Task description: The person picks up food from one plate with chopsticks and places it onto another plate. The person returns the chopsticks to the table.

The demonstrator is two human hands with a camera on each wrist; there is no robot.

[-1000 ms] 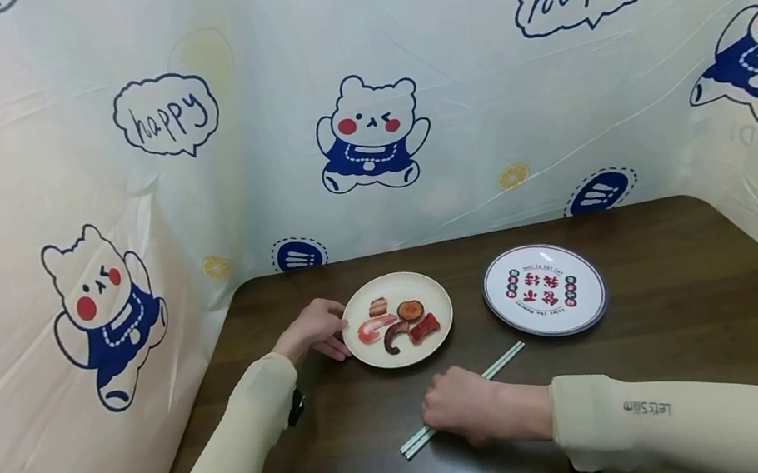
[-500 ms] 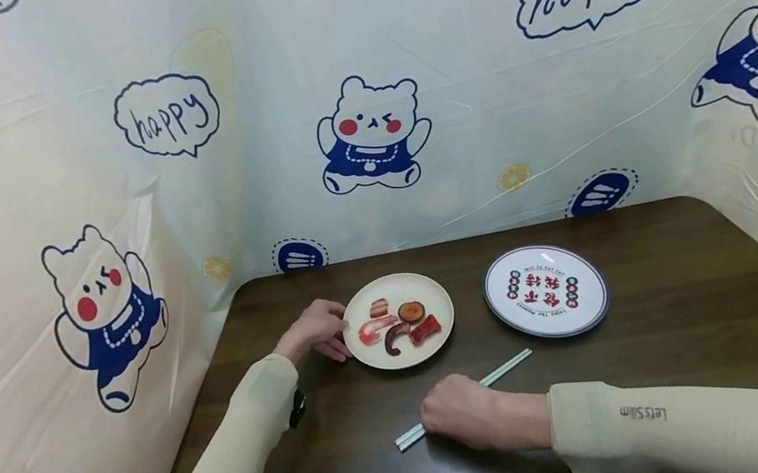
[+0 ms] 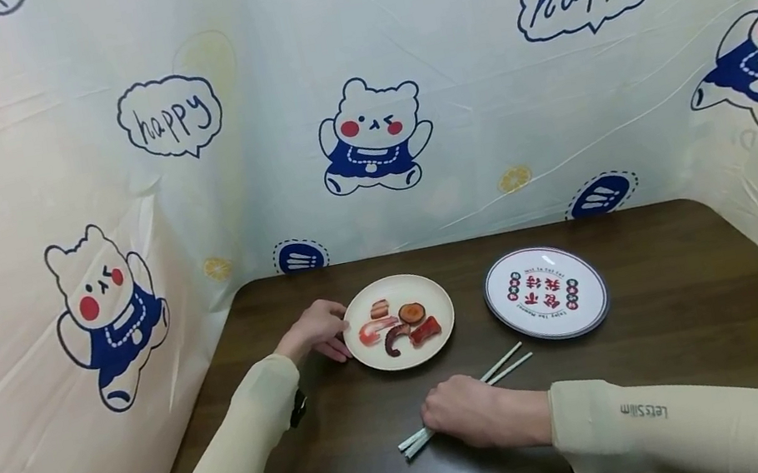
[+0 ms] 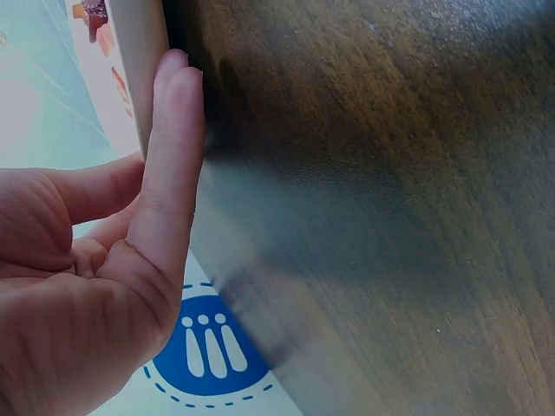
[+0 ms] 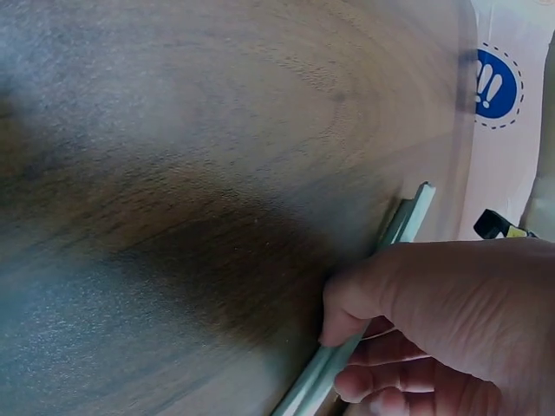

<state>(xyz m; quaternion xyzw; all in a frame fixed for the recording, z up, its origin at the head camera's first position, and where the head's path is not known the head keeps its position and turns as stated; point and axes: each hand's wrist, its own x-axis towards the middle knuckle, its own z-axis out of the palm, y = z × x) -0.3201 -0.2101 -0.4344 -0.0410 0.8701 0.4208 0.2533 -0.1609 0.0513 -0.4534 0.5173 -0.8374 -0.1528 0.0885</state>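
Note:
My right hand [image 3: 466,411] grips a pair of pale green chopsticks [image 3: 508,362] low over the table, its knuckles upward. Their far ends spread apart, and the near ends lie close together left of the fist. In the right wrist view the thumb and curled fingers close round the chopsticks [image 5: 414,214]. At the left rim of a cream plate [image 3: 360,303], my left hand [image 3: 317,332] holds the edge. The left wrist view shows long fingers along the plate's outer side [image 4: 143,78]. Several small food pieces lie on it, among them a shrimp [image 3: 378,330] and a mushroom slice [image 3: 411,313].
Right of the cream plate lies a white, blue-rimmed plate [image 3: 550,323] with red lettering. Both plates stand on a dark wooden table [image 3: 692,283]. A pale curtain [image 3: 480,117] with printed bears surrounds the table's back and sides.
The chopsticks' far ends have gone from lying side by side to standing apart in my right hand, which has dipped slightly. My left hand and both plates have stayed in place.

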